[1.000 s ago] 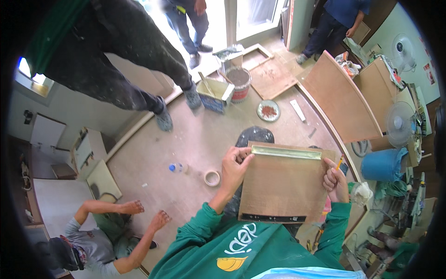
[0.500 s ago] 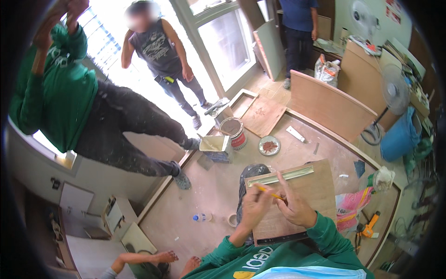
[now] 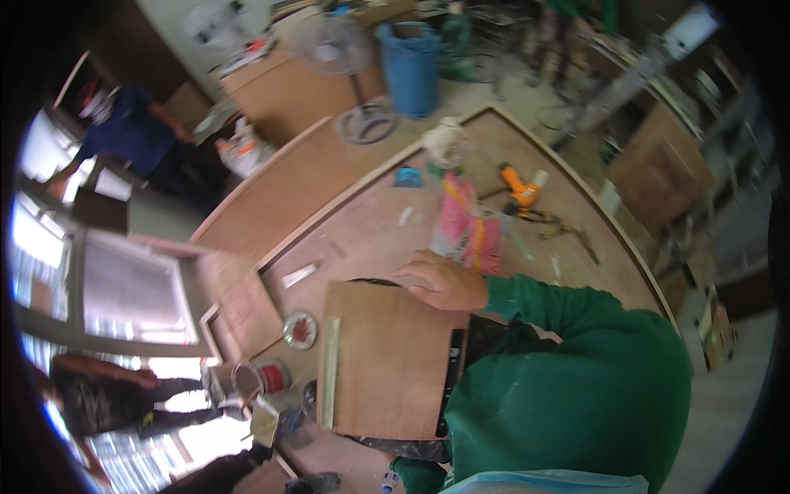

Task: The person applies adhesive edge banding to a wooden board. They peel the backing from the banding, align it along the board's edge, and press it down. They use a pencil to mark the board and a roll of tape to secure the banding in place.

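A: Position of the thin brown rectangular wooden board (image 3: 383, 362)?

B: Across my lap, my dark trousers mostly hidden beneath. Narrow pale-green strip (image 3: 331, 372) along its left edge.

A: Fingers?

B: My right hand (image 3: 447, 281): at the board's upper edge, motion-blurred, thumb apart from loosely bent fingers. Contact with the wood: cannot tell. My left hand: hidden beyond its green sleeve (image 3: 418, 476); finger state cannot be told.

A: Nearby?

B: Crumpled pink-and-white plastic bag (image 3: 461, 221), partly masked by my right hand.
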Tool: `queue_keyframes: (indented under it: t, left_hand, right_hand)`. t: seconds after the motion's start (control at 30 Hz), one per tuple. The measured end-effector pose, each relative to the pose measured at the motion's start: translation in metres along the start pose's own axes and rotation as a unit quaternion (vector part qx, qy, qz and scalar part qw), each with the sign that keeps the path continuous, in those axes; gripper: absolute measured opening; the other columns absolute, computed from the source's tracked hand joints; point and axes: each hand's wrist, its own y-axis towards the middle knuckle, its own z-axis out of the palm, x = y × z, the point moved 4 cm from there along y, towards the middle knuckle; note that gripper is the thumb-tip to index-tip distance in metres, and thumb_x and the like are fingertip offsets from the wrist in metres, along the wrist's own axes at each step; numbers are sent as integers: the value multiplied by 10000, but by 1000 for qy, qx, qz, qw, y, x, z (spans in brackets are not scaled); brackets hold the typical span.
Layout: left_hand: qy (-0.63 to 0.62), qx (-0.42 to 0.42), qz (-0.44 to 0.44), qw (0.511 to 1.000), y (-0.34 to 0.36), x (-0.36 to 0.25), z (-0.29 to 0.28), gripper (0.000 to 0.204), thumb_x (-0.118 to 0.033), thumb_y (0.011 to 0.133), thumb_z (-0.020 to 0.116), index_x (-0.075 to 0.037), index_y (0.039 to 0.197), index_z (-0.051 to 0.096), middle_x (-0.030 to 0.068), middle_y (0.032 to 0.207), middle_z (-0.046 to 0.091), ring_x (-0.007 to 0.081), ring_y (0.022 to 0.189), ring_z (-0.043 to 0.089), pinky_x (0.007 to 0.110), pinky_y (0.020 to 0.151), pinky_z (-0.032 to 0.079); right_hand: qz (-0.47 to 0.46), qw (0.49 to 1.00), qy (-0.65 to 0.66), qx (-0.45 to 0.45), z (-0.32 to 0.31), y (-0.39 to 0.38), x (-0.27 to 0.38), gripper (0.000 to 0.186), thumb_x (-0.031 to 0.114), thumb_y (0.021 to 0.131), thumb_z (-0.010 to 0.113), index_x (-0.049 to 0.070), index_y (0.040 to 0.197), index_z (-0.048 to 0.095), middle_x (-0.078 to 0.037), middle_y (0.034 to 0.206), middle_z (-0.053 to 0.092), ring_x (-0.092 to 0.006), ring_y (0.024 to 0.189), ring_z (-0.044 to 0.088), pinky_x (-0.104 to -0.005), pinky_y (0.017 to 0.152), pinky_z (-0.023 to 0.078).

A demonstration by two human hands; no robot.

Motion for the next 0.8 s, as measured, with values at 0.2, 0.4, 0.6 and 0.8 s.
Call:
queue_keyframes:
  t: [0.2, 0.4, 0.6, 0.8]
  left_hand:
    - [56, 103, 14, 993, -23, -22, 35, 339, -341, 1151, 570, -47, 1291, 664, 42, 1128, 638, 166, 1021, 617, 322, 893, 497]
    - [74, 158, 20, 984, -22, -33, 43, 363, -344, 1152, 563, -39, 1324, 657, 58, 1185, 643, 182, 1076, 618, 338, 940, 491]
    - [80, 181, 34, 980, -26, -38, 49, 389, -347, 1153, 555, -30, 1358, 650, 75, 1243, 649, 198, 1130, 619, 355, 988, 485]
    - [75, 189, 38, 978, -30, -41, 52, 416, -350, 1154, 547, -22, 1391, 644, 91, 1300, 654, 215, 1185, 619, 371, 1035, 479]
  right_hand:
    - [69, 997, 27, -16, -19, -34, -12, 392, 97, 987, 696, 40, 1375, 678, -177, 1253, 638, -381, 1254, 608, -474, 1085, 501]
    - [92, 995, 24, -8, -15, -39, -17, 389, 105, 994, 693, 47, 1378, 677, -160, 1248, 634, -360, 1228, 625, -467, 1057, 518]
    - [76, 996, 33, 14, -6, -32, -18, 379, 132, 1040, 678, 43, 1408, 673, -152, 1290, 629, -337, 1252, 623, -452, 1093, 506]
    - [16, 999, 7, 31, 0, -35, 2, 449, 262, 993, 756, 19, 1364, 689, -179, 1339, 627, -378, 1259, 627, -479, 1091, 517]
